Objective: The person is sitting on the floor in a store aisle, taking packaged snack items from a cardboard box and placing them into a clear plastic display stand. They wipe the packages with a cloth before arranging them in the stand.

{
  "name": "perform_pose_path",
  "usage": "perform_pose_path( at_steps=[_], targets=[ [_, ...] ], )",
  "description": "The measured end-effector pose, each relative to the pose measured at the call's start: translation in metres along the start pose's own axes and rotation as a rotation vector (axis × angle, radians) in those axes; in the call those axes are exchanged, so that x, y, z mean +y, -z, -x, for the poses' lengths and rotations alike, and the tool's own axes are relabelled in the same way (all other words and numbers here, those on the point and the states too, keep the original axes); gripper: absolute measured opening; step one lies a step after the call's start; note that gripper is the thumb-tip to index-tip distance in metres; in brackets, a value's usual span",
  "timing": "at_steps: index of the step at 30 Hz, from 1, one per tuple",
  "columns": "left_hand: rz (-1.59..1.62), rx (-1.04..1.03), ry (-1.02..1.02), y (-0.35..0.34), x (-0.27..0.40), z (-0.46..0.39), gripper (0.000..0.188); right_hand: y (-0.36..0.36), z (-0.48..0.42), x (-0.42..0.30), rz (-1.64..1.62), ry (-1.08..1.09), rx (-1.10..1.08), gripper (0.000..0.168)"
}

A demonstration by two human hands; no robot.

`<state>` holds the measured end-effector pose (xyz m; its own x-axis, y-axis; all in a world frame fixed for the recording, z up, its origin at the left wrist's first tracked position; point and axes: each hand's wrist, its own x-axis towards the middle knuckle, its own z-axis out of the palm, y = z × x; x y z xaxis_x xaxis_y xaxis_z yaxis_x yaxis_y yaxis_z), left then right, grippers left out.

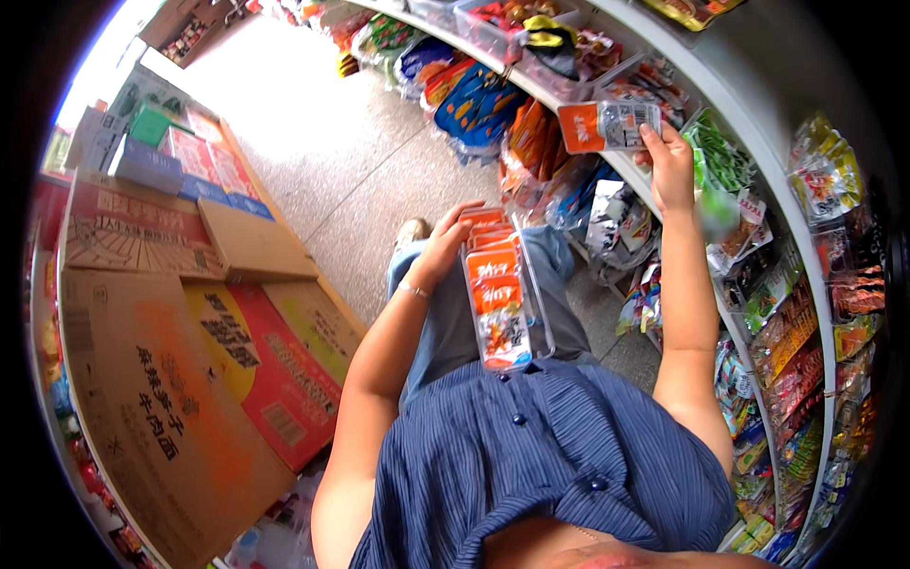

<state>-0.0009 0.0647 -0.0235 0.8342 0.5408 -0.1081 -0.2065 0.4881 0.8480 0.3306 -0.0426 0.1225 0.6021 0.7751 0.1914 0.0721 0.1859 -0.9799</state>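
Note:
My right hand (672, 167) pinches one end of a flat orange and silver snack packet (604, 128). It is held out in front of the shelf edge. My left hand (444, 242) grips the far left side of a clear plastic box (542, 306) resting on my lap. Several orange-topped snack packets (498, 295) stand overlapped in a row along the box's left part. On the right, bare plastic shows inside the box. Some of the packets at the far end are partly covered by my left fingers.
Curved white shelving (640, 181) with bagged snacks runs along the right. Clear bins (490, 32) hold more packets above hanging blue bags (480, 103). Large cardboard cartons (163, 398) are stacked at left, with smaller boxes (146, 163) on top. Speckled floor (355, 163) lies between.

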Motion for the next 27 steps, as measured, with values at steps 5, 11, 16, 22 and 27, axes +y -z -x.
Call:
perform_pose_path(
  at_steps=[5,11,16,22,27],
  targets=[
    [-0.03,0.023,-0.022,0.0,-0.005,0.001,0.042,-0.071,0.086,-0.03,0.619,0.8,-0.414,0.018],
    [-0.101,0.068,-0.038,-0.001,-0.002,0.004,0.04,-0.105,0.162,-0.034,0.789,0.836,-0.861,0.026],
    [-0.051,0.07,-0.014,-0.002,-0.004,0.004,0.039,-0.1,0.165,-0.034,0.702,0.569,-1.262,0.038],
    [-0.095,-0.01,-0.068,-0.003,-0.005,0.003,0.043,-0.098,0.146,-0.023,0.57,0.365,-1.422,0.028],
    [-0.026,0.052,0.013,-0.012,0.009,0.008,0.047,-0.061,0.032,-0.002,0.481,0.353,-0.582,0.02]
  ],
)
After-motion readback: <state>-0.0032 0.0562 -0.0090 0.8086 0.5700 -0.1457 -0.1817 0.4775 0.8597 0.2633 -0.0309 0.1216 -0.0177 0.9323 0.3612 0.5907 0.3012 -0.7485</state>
